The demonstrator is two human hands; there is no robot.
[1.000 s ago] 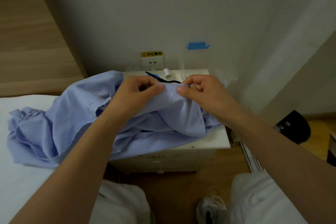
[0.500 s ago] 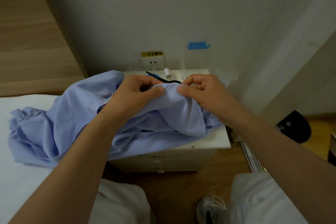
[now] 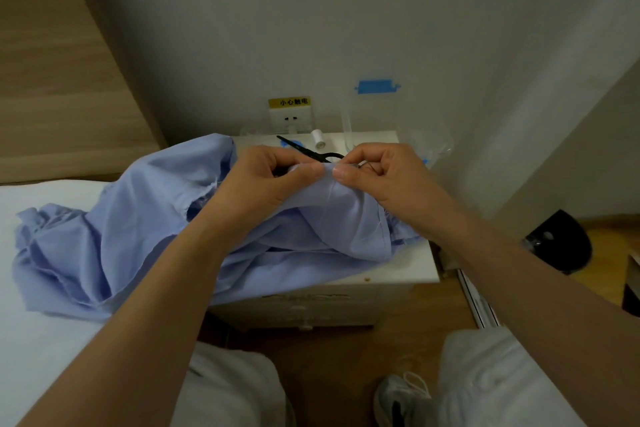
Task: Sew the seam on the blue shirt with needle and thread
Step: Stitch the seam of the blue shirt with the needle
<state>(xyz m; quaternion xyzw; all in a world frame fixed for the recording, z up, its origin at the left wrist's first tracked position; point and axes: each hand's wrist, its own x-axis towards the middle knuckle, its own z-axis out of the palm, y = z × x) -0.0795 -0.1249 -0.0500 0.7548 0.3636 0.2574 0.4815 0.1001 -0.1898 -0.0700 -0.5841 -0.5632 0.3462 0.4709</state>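
Blue shirt (image 3: 131, 218) is draped half on the bed (image 3: 41, 340), half on the white counter (image 3: 408, 270). The bulk is left resting there, likely so only the seam section has to be lifted.

A raised fold is pinched by the left hand (image 3: 263, 180), thumb on top, fingers curled behind. The grip is closed on the fabric, presumably to keep the seam taut and steady.

The same fold is pinched just beside it by the right hand (image 3: 388, 177), grip closed. A small dark glint is seen at its fingertips. It may be the needle but cannot be confirmed, and the thread is not resolved.

Black scissors (image 3: 308, 151) and a white thread spool (image 3: 317, 138) are parked at the back of the counter, behind the hands. They are within reach for cutting but clear of the work.

Versus 1 s ago:
- The two thumbs have been brought closer together, now almost touching.
- Hand height, shirt drape, scissors and spool are unchanged.

A stitch is judged to be in progress or being set up.
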